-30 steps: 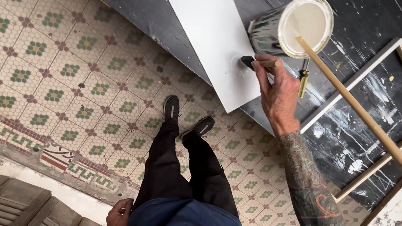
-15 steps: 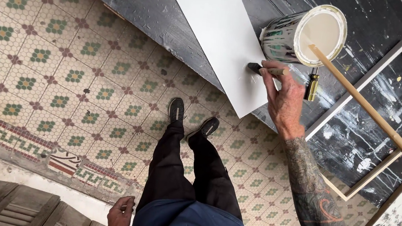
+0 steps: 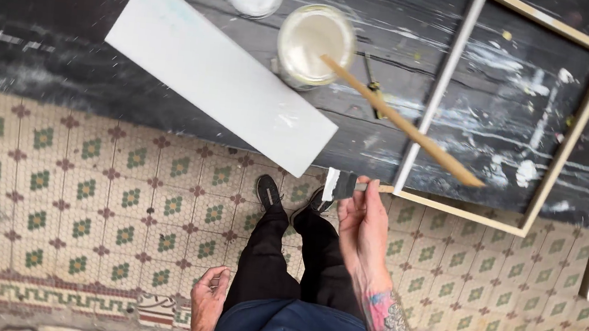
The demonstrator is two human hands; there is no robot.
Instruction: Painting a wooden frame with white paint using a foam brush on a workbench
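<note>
Two hands, right hand (image 3: 364, 220) closed on paintbrush (image 3: 342, 185) near white board (image 3: 219, 81), left hand (image 3: 208, 302) seemingly loose, empty.

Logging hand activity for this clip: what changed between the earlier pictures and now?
The right hand has drawn the paintbrush back off the white board, toward the body, past the board's near end. It still grips the brush. The left hand stays by the thigh; paint can and stir stick unmoved.
</note>
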